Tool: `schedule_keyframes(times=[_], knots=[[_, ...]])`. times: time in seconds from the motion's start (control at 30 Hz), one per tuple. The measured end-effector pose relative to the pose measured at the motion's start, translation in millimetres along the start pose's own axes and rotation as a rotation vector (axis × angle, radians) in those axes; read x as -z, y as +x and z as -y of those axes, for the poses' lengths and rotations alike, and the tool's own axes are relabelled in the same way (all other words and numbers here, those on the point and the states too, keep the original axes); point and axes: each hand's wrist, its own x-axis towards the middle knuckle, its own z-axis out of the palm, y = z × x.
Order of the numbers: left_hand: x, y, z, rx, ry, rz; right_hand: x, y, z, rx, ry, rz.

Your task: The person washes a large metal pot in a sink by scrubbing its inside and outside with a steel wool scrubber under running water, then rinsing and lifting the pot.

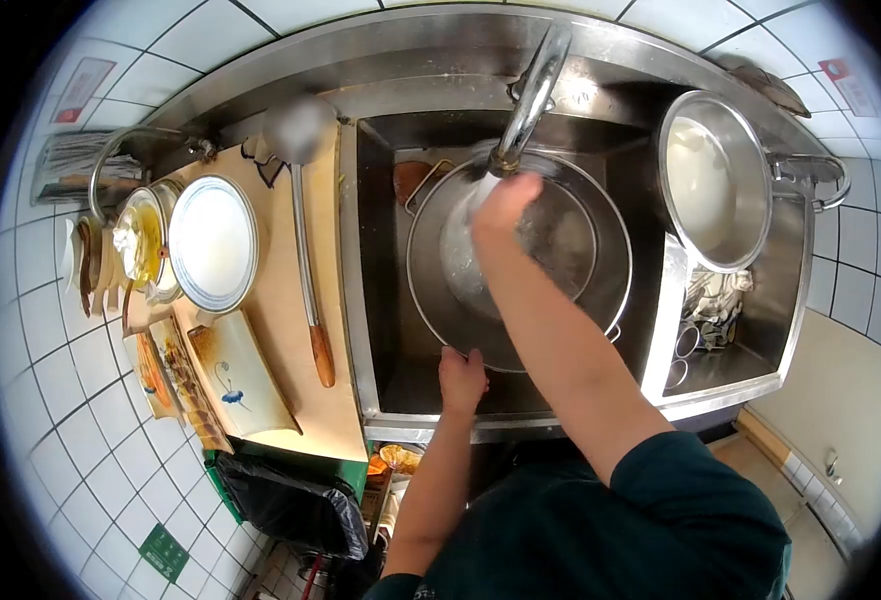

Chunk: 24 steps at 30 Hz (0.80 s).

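A large round metal pot [620, 255] stands in the deep sink basin, with water running into it from the faucet [532, 100]. My left hand [463, 378] is closed on the pot's near rim. Over the pot, my right hand [505, 203] is just below the faucet's spout, beside the white stream. Its fingers are blurred and partly hidden, so I cannot tell whether they touch the spout. A loop handle [425, 185] shows on the pot's far left side.
Left of the sink, a board [325, 430] bears a long-handled ladle [305, 255], white plates [213, 243] and rectangular dishes [245, 375]. A metal bowl [717, 180] sits at the right basin, above cutlery [715, 300]. A black-lined bin [290, 505] stands lower left.
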Motion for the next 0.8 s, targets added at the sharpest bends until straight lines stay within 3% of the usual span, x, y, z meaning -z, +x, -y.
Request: schedule_keyframes(times=[0.03,0.1,0.13,0.23,0.27,0.3,0.33,0.4,0.47,0.57,0.63,0.67,0.7,0.8], knots=[[2.0,0.6,0.5,0.008,0.014,0.021,4.1,-27.0,-15.2,0.277,-0.097,0.15],[4.1,-3.2,-9.9,0.026,-0.077,0.026,26.6,-52.0,-44.7,0.702,-0.413,0.651],[4.0,-4.0,-14.6,0.036,-0.127,0.026,43.4,-48.9,-61.7,0.841,-0.636,1.009],[-3.6,-4.9,-11.6,-0.03,-0.452,-0.033,81.2,-51.2,-99.1,1.034,-1.215,1.879],[-3.1,-0.7,-9.1,-0.022,-0.462,-0.041,94.9,-50.6,-93.2,1.082,-1.447,2.118],[-3.2,2.2,-3.9,-0.008,-0.477,-0.05,107.4,-44.0,-100.6,0.999,-1.684,2.206],[-3.3,4.0,2.2,0.007,-0.489,-0.058,121.7,-33.1,-107.5,0.896,-1.926,2.279],[-2.4,7.3,14.6,-0.055,-0.455,-0.091,161.3,8.0,-76.5,0.808,-1.903,1.993],[-1.7,10.9,14.8,-0.085,-0.435,-0.106,173.6,40.7,-68.2,1.087,-2.065,1.62],[-3.3,5.8,11.1,-0.056,-0.435,-0.097,159.0,44.0,-90.2,1.001,-2.199,1.64],[-3.3,6.6,6.1,-0.05,-0.467,-0.114,156.2,23.3,-102.4,1.024,-1.983,1.977],[-1.8,7.2,6.8,-0.04,-0.447,-0.101,159.2,3.0,-120.9,0.899,-1.788,2.009],[0.9,8.2,8.8,-0.029,-0.423,-0.083,160.1,-17.9,-139.9,0.768,-1.597,2.023],[4.1,16.3,19.3,-0.009,-0.34,-0.104,120.9,-61.2,-148.8,1.074,-1.059,1.829]])
